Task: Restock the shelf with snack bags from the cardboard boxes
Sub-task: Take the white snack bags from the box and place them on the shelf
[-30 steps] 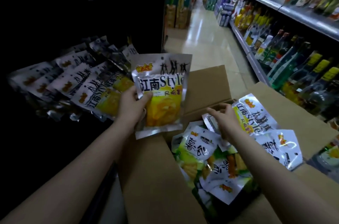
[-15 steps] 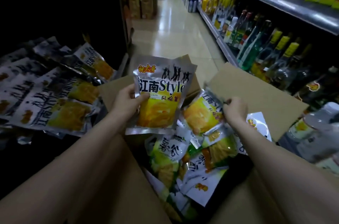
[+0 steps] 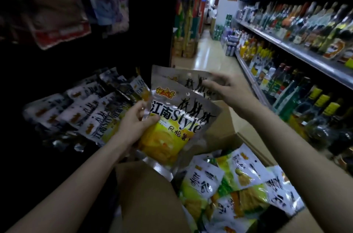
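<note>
The person's left hand (image 3: 136, 125) grips a silver foil snack bag with a yellow printed front (image 3: 177, 125) by its left edge, thumb across the face and fingers behind, and holds it upright above the near left flap of the open brown cardboard box (image 3: 145, 194). Just behind it, the right hand (image 3: 227, 87) pinches the top right part of a second silver foil bag (image 3: 183, 77), fingers curled over its upper seam; most of this bag is hidden by the front one.

Both bags look light and puffed, judging from the one-handed hold. The foil is probably slick and crinkly, and the contents likely crush easily, so the flat sealed margins are the safest places to take hold, not the swollen middle.

More bags, green and white as well as yellow, lie loosely heaped inside the box toward its right side. On the dark shelf (image 3: 57, 146) to the left, a row of matching silver bags (image 3: 86, 114) leans overlapped near its front edge. Bottles (image 3: 286, 87) line the racks across the aisle.
</note>
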